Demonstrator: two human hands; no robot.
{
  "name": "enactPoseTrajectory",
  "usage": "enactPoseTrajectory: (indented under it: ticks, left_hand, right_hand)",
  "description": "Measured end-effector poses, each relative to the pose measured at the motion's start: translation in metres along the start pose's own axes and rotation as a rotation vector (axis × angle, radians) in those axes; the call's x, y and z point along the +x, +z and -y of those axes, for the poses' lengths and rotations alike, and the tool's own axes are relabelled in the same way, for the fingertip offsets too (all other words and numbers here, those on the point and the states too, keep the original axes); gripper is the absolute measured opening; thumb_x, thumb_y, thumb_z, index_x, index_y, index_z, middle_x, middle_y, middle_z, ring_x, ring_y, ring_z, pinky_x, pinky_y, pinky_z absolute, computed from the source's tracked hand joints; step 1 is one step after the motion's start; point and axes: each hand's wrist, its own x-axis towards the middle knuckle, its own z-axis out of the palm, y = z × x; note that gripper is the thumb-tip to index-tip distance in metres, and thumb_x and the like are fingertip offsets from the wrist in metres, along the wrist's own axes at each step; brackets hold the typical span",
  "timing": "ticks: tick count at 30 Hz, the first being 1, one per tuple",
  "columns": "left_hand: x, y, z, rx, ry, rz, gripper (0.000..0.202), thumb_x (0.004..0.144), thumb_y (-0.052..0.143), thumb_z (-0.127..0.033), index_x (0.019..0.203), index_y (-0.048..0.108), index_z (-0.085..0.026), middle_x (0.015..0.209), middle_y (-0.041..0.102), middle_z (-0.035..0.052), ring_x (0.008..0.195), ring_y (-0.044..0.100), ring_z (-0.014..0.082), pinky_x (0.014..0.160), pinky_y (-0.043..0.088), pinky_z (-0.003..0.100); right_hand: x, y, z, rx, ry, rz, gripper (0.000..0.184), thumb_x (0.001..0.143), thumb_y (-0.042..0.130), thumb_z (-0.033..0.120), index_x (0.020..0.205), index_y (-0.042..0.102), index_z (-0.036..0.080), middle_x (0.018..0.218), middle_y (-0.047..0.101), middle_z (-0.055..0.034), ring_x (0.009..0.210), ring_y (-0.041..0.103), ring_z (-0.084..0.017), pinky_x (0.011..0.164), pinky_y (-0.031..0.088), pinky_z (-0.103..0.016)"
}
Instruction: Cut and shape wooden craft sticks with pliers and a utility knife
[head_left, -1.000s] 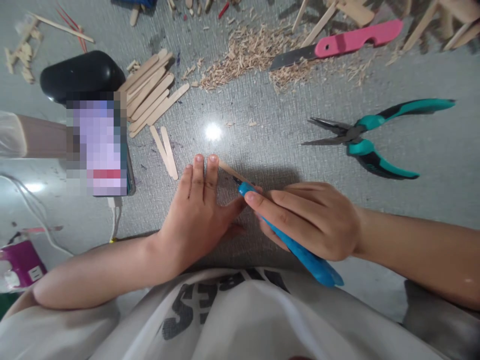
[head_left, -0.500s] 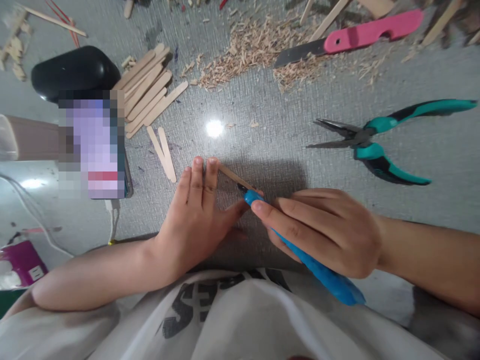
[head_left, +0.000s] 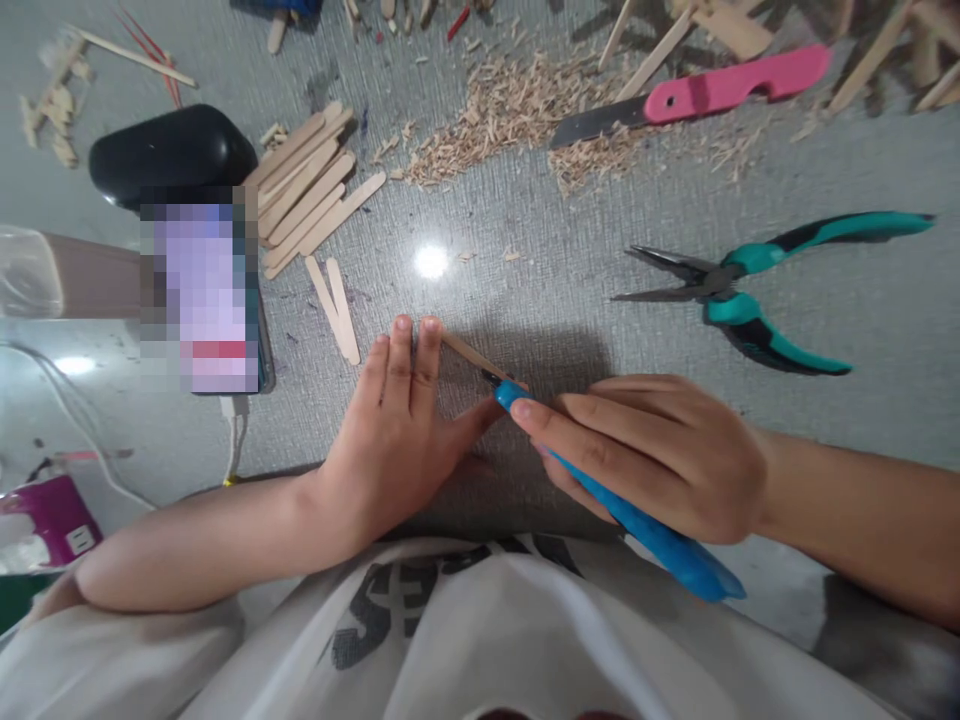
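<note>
Wooden stick (head_left: 466,350) | between index and thumb, left hand (head_left: 397,430) spread | right hand (head_left: 667,455) gripping blue tool (head_left: 675,553)

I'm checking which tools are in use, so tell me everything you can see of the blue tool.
The blue tool has a long, glossy body, plastic by its look, and a short dark tip. It slants in the right hand, whose fingers hide part of it; its broader rear end sticks out toward the shirt. The tip points up-left in view, at the thin stick; whether it touches is unclear. The left hand's thumb is close beside the front end.
</note>
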Motion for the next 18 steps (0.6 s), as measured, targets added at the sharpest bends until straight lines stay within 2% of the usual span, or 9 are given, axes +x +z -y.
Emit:
enactPoseTrajectory:
  ticks: [4, 6, 9, 11, 13, 15, 18]
  left_hand:
    - [0.0, 0.001, 0.001, -0.068, -0.021, 0.045, 0.11, 0.094, 0.092, -0.071, 0.183, 0.044, -0.029, 0.182, 0.043, 0.0372, 0.162, 0.05, 0.068, 0.125, 0.051, 0.082]
    - [0.0, 0.001, 0.002, -0.09, -0.037, 0.049, 0.107, 0.093, 0.092, -0.073, 0.181, 0.049, -0.031, 0.185, 0.041, 0.0341, 0.164, 0.048, 0.0673, 0.127, 0.05, 0.081]
    - [0.001, 0.002, 0.003, -0.098, -0.038, 0.038, 0.108, 0.093, 0.09, -0.074, 0.183, 0.044, -0.036, 0.187, 0.039, 0.0322, 0.166, 0.046, 0.0668, 0.128, 0.05, 0.079]
    - [0.001, 0.002, 0.003, -0.095, -0.036, 0.03, 0.114, 0.092, 0.091, -0.074, 0.186, 0.036, -0.04, 0.188, 0.037, 0.0321, 0.167, 0.044, 0.0668, 0.129, 0.049, 0.078]
    - [0.002, 0.003, 0.003, -0.1, -0.049, 0.037, 0.119, 0.091, 0.094, -0.072, 0.187, 0.031, -0.043, 0.191, 0.031, 0.0295, 0.17, 0.04, 0.0656, 0.132, 0.045, 0.077]
    - [0.003, 0.005, 0.004, -0.112, -0.064, 0.049, 0.116, 0.091, 0.094, -0.071, 0.187, 0.034, -0.044, 0.194, 0.026, 0.026, 0.174, 0.035, 0.0628, 0.137, 0.04, 0.076]
    - [0.004, 0.005, 0.007, -0.126, -0.046, 0.046, 0.106, 0.094, 0.092, -0.069, 0.184, 0.043, -0.04, 0.194, 0.024, 0.0275, 0.177, 0.03, 0.0607, 0.138, 0.037, 0.075]
  right_hand:
    - [-0.003, 0.003, -0.004, 0.035, 0.03, 0.007, 0.029, 0.101, 0.07, 0.011, 0.125, 0.078, 0.026, 0.081, 0.077, 0.0023, 0.062, 0.067, -0.015, 0.054, 0.062, -0.032]
    - [-0.002, -0.001, -0.006, 0.03, 0.018, -0.01, 0.029, 0.098, 0.075, 0.012, 0.124, 0.077, 0.024, 0.081, 0.077, 0.0017, 0.062, 0.067, -0.016, 0.054, 0.062, -0.033]
    - [0.0, -0.012, -0.008, 0.081, 0.015, 0.007, 0.022, 0.102, 0.071, 0.015, 0.121, 0.075, 0.025, 0.078, 0.075, 0.0014, 0.06, 0.064, -0.015, 0.055, 0.061, -0.032]
    - [0.001, -0.017, -0.008, 0.111, 0.092, 0.02, 0.022, 0.106, 0.066, 0.019, 0.125, 0.074, 0.027, 0.074, 0.072, 0.0023, 0.057, 0.062, -0.016, 0.056, 0.06, -0.032]
    - [0.0, -0.017, -0.009, 0.066, 0.189, -0.03, 0.024, 0.109, 0.065, 0.027, 0.131, 0.074, 0.029, 0.073, 0.072, 0.0021, 0.058, 0.067, -0.018, 0.057, 0.06, -0.034]
    - [-0.002, -0.011, -0.012, 0.003, 0.218, -0.142, 0.027, 0.113, 0.061, 0.038, 0.134, 0.075, 0.028, 0.082, 0.081, -0.0018, 0.065, 0.076, -0.021, 0.057, 0.06, -0.036]
    - [-0.006, -0.001, -0.017, -0.004, 0.271, -0.18, 0.03, 0.113, 0.068, 0.045, 0.133, 0.08, 0.026, 0.101, 0.088, -0.0064, 0.081, 0.086, -0.025, 0.062, 0.065, -0.034]
